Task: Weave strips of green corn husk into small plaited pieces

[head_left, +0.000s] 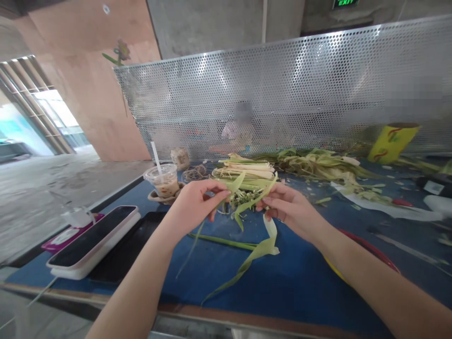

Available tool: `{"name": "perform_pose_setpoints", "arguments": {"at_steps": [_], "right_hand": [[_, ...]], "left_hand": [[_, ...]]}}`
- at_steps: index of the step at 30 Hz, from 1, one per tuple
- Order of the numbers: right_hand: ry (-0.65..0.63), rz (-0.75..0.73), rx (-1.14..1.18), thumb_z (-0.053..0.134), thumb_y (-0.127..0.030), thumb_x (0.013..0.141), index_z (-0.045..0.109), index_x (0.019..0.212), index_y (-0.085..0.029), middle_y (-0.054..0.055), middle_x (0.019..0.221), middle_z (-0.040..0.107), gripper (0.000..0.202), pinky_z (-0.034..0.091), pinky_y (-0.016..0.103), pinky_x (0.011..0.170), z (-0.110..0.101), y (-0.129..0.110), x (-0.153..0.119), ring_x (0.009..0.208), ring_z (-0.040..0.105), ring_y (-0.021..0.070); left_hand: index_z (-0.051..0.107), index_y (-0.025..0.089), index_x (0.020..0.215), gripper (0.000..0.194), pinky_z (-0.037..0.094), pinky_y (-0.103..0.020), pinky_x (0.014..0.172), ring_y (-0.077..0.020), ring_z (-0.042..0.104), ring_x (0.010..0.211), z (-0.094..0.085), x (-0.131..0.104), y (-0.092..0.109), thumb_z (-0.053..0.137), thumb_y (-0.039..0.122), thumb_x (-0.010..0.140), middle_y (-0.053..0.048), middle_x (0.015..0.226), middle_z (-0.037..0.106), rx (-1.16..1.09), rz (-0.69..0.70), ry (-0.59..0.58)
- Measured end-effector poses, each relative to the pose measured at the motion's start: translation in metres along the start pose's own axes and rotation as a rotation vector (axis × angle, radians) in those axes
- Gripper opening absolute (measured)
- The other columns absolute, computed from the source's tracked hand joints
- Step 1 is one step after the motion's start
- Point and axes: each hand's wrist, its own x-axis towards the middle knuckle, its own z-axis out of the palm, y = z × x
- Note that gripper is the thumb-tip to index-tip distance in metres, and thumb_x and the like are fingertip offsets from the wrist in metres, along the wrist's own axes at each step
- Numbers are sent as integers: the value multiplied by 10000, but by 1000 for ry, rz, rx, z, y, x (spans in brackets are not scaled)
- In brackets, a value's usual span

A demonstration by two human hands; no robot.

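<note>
Between finger and thumb, my left hand (197, 202) pinches a pale green leaf strip (237, 182). My right hand (287, 205) is closed on another long leaf strip (251, 203), whose end bends down between the hands. A wider, curled leaf (259, 252) trails below my right hand across the table; whether that hand holds it too, I cannot tell. Under it lies a thin green stalk (224, 241). Just beyond my fingers are small green buds or trimmings (247, 197), and behind them a stack of pale, cut stalks (247, 170).
At left on the blue table (300, 301) are a phone (95, 235), a black tray (136, 245), an iced drink (164, 181) and twine (196, 173). Loose leaves (318, 162) and a yellow roll (393, 141) lie toward a perforated metal screen (282, 84). A person sits behind it.
</note>
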Motion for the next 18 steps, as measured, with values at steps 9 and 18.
{"name": "perform_pose_setpoints", "arguments": {"at_steps": [9, 18], "right_hand": [[-143, 77, 89, 688, -236, 701, 644, 837, -155, 54, 781, 708, 165, 535, 219, 567, 10, 13, 2, 740, 677, 161], [-174, 100, -191, 596, -280, 746, 630, 881, -161, 71, 875, 685, 183, 509, 274, 562, 10, 9, 0, 706, 653, 159]], "left_hand": [[582, 195, 829, 148, 478, -208, 504, -59, 601, 486, 3, -6, 7, 537, 331, 790, -41, 1214, 527, -133, 31, -189], [622, 191, 801, 120, 455, -190, 549, -91, 609, 532, 10, -2, 1, 527, 264, 798, 19, 754, 651, 17, 55, -211]]}}
